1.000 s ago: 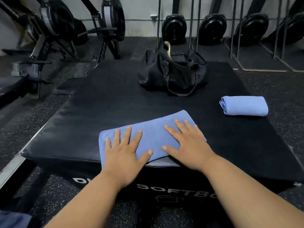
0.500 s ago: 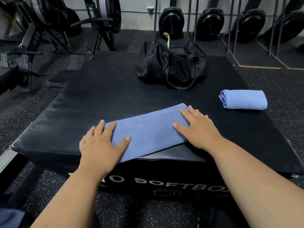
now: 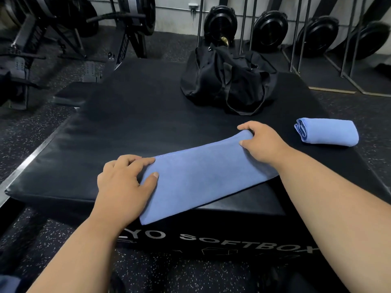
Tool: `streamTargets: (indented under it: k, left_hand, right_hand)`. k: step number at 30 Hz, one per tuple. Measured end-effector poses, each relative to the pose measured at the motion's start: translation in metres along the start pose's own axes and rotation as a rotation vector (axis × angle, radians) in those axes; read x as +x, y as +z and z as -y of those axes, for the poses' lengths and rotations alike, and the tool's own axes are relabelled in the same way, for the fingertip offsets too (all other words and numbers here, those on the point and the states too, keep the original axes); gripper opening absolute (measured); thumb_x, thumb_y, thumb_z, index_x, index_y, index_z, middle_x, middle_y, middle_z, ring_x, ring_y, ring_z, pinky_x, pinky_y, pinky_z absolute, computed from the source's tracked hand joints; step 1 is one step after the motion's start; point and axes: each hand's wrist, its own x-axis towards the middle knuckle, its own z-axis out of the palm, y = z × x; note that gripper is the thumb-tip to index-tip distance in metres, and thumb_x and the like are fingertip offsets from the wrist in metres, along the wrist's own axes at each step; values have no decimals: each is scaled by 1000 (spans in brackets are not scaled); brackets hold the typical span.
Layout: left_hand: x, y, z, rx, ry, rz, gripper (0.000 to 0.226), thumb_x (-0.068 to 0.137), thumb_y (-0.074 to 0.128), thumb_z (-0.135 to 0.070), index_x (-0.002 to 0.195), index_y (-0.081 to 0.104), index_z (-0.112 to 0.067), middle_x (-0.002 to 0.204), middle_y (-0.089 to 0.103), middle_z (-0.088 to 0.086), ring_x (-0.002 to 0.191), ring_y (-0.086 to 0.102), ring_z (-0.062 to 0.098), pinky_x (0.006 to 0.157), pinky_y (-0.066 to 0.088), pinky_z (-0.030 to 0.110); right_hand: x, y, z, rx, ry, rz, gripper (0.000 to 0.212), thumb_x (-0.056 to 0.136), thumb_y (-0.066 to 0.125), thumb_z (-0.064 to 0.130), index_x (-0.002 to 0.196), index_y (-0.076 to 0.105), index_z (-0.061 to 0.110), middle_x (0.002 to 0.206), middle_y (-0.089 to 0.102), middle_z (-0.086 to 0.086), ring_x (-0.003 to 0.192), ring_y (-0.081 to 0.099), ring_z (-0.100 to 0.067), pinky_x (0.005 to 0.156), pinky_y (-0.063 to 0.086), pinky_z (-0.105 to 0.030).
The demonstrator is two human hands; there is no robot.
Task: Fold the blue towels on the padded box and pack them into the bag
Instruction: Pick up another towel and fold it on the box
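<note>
Two bare forearms reach forward, angled inward. The left hand [image 3: 122, 187] curls its fingers over one end of a cloth, thumb flat on top; the right hand [image 3: 264, 142] apparently pinches the far end.

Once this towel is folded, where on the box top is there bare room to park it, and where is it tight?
The padded box is bare across its left half, beyond the left hand and left of the black bag. A narrower bare strip runs between the bag and the long towel. The right side is tight: right hand, folded towel, box edge.
</note>
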Motion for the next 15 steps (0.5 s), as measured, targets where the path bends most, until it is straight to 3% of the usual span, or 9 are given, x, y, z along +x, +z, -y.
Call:
streamTargets:
  k: [4, 9, 12, 15]
  left_hand:
    - [4, -2, 1, -25, -14, -8, 42, 90, 70, -52, 131, 64, -49, 119, 48, -22, 120, 41, 17, 104, 29, 35]
    - [4, 3, -1, -41, -36, -60, 65, 83, 72, -51, 144, 51, -50, 114, 44, -13, 108, 34, 14, 100, 31, 37]
    - [0, 6, -2, -84, -15, -108, 67, 83, 73, -45, 146, 52, -47, 133, 39, -7, 123, 33, 19, 110, 31, 43]
    - [-1, 9, 0, -96, 40, -120, 52, 83, 62, -44, 135, 65, -44, 153, 41, -3, 136, 33, 24, 112, 33, 47]
  right_hand:
    - [38, 9, 26, -136, -163, -40, 46, 94, 66, 12, 134, 62, 33, 138, 61, 10, 127, 55, -15, 102, 42, -30]
    - [95, 26, 81, -350, -384, -174, 49, 96, 59, 9, 140, 61, 30, 119, 64, 0, 116, 56, -29, 103, 45, -44]
    - [114, 32, 107, -388, -396, -148, 53, 97, 63, 15, 148, 56, 31, 127, 56, -5, 116, 56, -29, 102, 46, -44]
    - [112, 47, 112, -330, -410, -39, 48, 99, 63, 31, 146, 59, 31, 144, 52, -5, 132, 53, -27, 113, 41, -40]
